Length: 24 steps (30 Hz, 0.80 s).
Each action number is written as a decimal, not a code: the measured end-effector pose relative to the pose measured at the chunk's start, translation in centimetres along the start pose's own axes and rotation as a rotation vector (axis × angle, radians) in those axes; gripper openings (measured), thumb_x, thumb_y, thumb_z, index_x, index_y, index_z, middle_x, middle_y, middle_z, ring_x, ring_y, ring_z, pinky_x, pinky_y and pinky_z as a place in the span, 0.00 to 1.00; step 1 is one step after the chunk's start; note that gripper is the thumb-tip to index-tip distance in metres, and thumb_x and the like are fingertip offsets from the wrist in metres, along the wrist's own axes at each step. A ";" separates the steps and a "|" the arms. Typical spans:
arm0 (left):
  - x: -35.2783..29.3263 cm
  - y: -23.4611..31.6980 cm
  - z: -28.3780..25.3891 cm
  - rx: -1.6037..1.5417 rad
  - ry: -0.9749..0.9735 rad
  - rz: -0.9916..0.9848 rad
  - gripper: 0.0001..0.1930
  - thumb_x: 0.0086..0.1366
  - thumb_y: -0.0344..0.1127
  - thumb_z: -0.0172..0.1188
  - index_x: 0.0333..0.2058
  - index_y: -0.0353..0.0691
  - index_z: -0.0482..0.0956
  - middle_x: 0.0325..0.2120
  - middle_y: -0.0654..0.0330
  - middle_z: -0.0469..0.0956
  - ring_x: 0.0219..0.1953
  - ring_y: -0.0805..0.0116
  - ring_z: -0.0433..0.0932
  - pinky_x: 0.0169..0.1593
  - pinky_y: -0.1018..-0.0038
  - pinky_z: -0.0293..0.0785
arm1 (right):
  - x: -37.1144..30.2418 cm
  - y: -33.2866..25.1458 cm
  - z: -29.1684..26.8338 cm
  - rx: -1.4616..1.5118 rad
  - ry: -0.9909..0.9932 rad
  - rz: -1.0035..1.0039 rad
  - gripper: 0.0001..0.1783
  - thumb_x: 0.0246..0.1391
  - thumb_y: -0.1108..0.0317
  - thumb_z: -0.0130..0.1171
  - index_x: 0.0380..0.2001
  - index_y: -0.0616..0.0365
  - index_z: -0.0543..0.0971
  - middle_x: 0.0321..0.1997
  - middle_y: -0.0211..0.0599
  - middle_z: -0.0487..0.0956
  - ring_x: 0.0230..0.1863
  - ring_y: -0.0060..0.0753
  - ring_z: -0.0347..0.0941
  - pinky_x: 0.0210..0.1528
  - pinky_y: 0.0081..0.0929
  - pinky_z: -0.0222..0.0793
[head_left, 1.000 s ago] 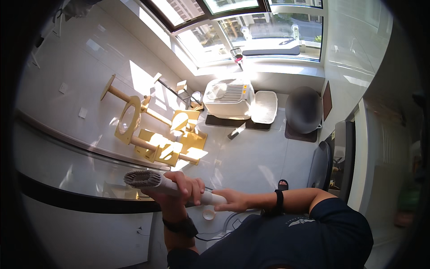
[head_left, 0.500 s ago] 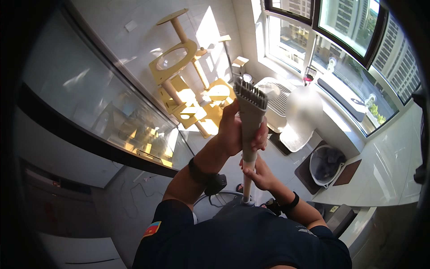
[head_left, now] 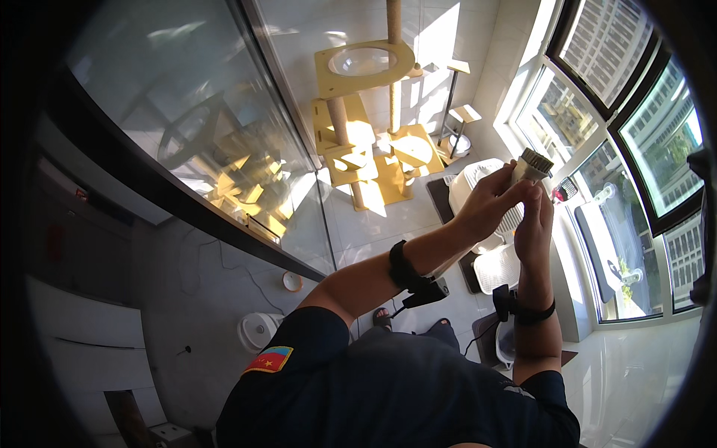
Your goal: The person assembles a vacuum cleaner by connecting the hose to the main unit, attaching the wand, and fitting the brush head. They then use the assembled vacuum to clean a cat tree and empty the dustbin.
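Observation:
A pale vacuum brush nozzle point(head_left: 532, 166) with dark bristles is raised in front of me at the right, near the windows. My left hand point(head_left: 487, 203) grips its side, fingers wrapped around the far side. My right hand point(head_left: 532, 228) is pressed up against its lower end, fingers closed and touching the left hand. Both hands cover most of the nozzle's body. The tube it was on is mostly hidden behind my arms.
A yellow cat tree point(head_left: 373, 153) stands ahead beside a glass partition point(head_left: 216, 112). Past my hands are a pale litter box point(head_left: 478, 175) and a perforated mat point(head_left: 497, 270). Windows point(head_left: 597, 149) line the right. A white round appliance point(head_left: 258, 328) and a small bowl point(head_left: 292, 281) sit on the left floor.
Both hands have moved right with the nozzle, toward the windows. My right hand has gone from the tube up to the nozzle's lower end. The view has turned left.

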<state>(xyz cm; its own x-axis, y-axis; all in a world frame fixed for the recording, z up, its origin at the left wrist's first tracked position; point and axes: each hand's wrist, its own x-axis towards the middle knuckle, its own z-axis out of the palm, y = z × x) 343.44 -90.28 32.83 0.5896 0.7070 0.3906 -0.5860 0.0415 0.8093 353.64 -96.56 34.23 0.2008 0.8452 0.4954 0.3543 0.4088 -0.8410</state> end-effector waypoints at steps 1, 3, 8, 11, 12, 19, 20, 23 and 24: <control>0.3 -0.4 -0.8 0.064 0.020 -0.088 0.22 0.68 0.46 0.56 0.52 0.35 0.69 0.37 0.67 0.73 0.40 0.79 0.69 0.47 0.76 0.68 | 0.7 0.7 -0.2 -0.014 -0.034 -0.022 0.27 0.70 0.50 0.36 0.48 0.65 0.72 0.36 0.33 0.75 0.38 0.25 0.68 0.45 0.24 0.65; 0.9 -1.8 -1.4 0.251 0.118 -0.023 0.28 0.66 0.49 0.57 0.54 0.31 0.67 0.43 0.57 0.73 0.45 0.72 0.72 0.50 0.75 0.68 | 1.5 2.6 -0.1 0.124 -0.060 -0.029 0.26 0.70 0.51 0.34 0.50 0.64 0.70 0.43 0.36 0.74 0.44 0.26 0.68 0.50 0.26 0.64; 2.2 -6.1 -1.9 0.733 0.058 0.051 0.35 0.66 0.50 0.57 0.62 0.31 0.59 0.49 0.49 0.72 0.53 0.64 0.71 0.57 0.72 0.66 | 3.0 7.4 -3.3 0.252 -0.116 -0.109 0.27 0.70 0.51 0.33 0.51 0.65 0.69 0.51 0.44 0.74 0.54 0.35 0.69 0.57 0.32 0.63; 3.3 -10.6 -0.8 0.609 -0.037 0.021 0.26 0.63 0.44 0.62 0.53 0.36 0.65 0.44 0.51 0.75 0.48 0.65 0.74 0.52 0.69 0.70 | 4.8 9.4 -6.7 0.366 0.017 -0.093 0.33 0.68 0.43 0.30 0.47 0.66 0.69 0.42 0.45 0.74 0.47 0.42 0.74 0.53 0.38 0.67; 4.0 -12.2 -0.6 0.567 -0.089 0.003 0.24 0.63 0.42 0.63 0.51 0.37 0.65 0.43 0.52 0.75 0.47 0.65 0.75 0.51 0.68 0.71 | 6.0 10.1 -8.1 0.413 0.061 -0.101 0.36 0.67 0.39 0.29 0.45 0.66 0.69 0.38 0.44 0.74 0.45 0.42 0.75 0.54 0.41 0.68; 8.5 -21.5 5.2 1.027 0.342 0.007 0.23 0.62 0.45 0.63 0.47 0.38 0.64 0.30 0.46 0.78 0.32 0.45 0.80 0.35 0.58 0.76 | 10.3 15.1 -15.6 0.419 0.004 0.053 0.38 0.64 0.37 0.31 0.47 0.66 0.71 0.27 0.40 0.74 0.28 0.32 0.74 0.41 0.37 0.76; 9.2 -21.9 5.6 1.066 0.366 0.029 0.22 0.62 0.44 0.62 0.46 0.38 0.64 0.30 0.46 0.78 0.31 0.44 0.80 0.35 0.57 0.76 | 10.8 15.6 -16.3 0.484 -0.037 0.072 0.40 0.63 0.35 0.30 0.46 0.65 0.71 0.30 0.41 0.75 0.31 0.33 0.75 0.42 0.36 0.74; 10.6 -21.9 6.3 1.122 0.387 0.014 0.21 0.64 0.46 0.58 0.46 0.39 0.64 0.31 0.45 0.78 0.35 0.39 0.78 0.37 0.52 0.74 | 11.9 16.2 -18.0 0.636 -0.123 0.091 0.47 0.59 0.27 0.27 0.45 0.65 0.72 0.38 0.46 0.79 0.40 0.38 0.78 0.45 0.36 0.72; 11.1 -21.7 6.5 1.127 0.376 -0.006 0.21 0.64 0.46 0.58 0.46 0.39 0.64 0.31 0.45 0.78 0.35 0.40 0.78 0.37 0.53 0.74 | 12.2 16.1 -18.3 0.621 -0.145 0.070 0.47 0.59 0.26 0.26 0.45 0.64 0.72 0.38 0.46 0.79 0.40 0.39 0.78 0.45 0.36 0.72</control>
<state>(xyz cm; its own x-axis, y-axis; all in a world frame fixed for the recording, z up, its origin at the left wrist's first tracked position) 366.31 -87.93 22.45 0.2802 0.8796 0.3843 0.3464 -0.4661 0.8141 378.55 -85.96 30.74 0.0629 0.8972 0.4372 -0.2584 0.4378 -0.8611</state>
